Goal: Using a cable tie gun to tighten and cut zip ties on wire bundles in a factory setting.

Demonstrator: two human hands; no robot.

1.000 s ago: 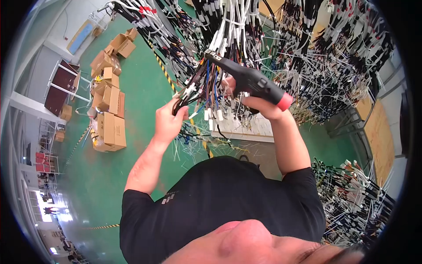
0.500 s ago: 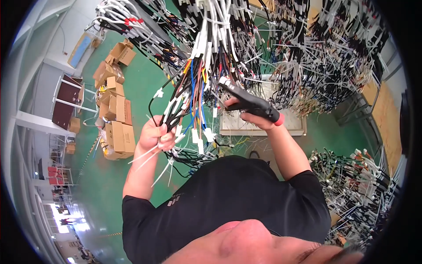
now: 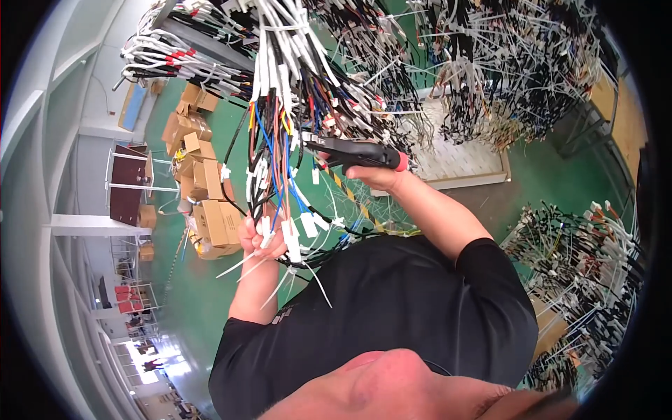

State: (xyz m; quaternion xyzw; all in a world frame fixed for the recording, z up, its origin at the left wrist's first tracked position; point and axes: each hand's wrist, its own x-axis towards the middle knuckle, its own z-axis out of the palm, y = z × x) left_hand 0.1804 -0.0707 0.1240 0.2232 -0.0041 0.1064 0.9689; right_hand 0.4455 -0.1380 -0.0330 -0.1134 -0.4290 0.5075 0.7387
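Observation:
A thick bundle of white and black cables (image 3: 271, 66) hangs in front of me, fanning out below into blue, brown and black wires with white labels and connectors. My left hand (image 3: 262, 241) is closed around the lower part of a group of these black wires. White cable ties (image 3: 236, 265) stick out below that hand. In my right hand (image 3: 369, 176) is a black cable tie gun (image 3: 353, 150) with a red end. It lies nearly level, its nose touching or just in front of the bundle's right side; I cannot tell which.
More cable bundles (image 3: 483, 63) with many loose tie ends hang at the back right. A shallow white tray (image 3: 462, 180) stands on the green floor beneath them. Cardboard boxes (image 3: 217, 224) line the left. Another heap of cables (image 3: 574, 273) is at my right.
The cable tie gun has moved left and turned flatter, its nose now at the bundle. My left hand sits a little lower and further right. The whole view has shifted.

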